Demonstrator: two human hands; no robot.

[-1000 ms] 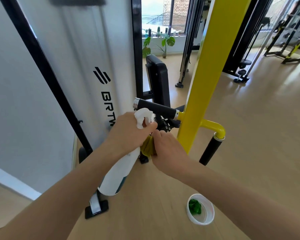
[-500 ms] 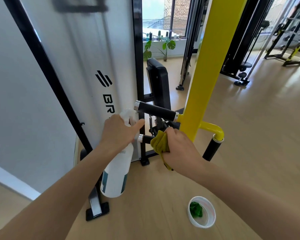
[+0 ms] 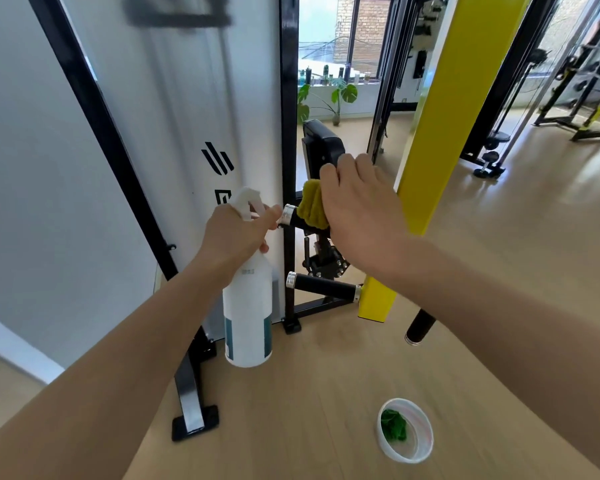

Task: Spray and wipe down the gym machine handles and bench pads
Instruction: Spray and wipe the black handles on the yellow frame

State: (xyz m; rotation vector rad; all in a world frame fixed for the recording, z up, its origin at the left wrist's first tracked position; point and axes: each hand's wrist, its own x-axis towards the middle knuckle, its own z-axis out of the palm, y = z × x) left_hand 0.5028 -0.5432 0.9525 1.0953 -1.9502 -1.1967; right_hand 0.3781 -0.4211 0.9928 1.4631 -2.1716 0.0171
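On upper handle (image 3: 289,216): R hand (image 3: 359,206) w/ yellow cloth (image 3: 312,204) clutched; L hand (image 3: 234,239) gripping spray bottle (image 3: 248,317).

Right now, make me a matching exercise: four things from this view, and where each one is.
Things:
1. spray bottle
2. yellow cloth
3. white tub
4. green rag

Places:
a. on the floor
b. in the left hand
c. inside the tub
d. under the right hand, on the upper handle

Pairs: 1-b, 2-d, 3-a, 4-c
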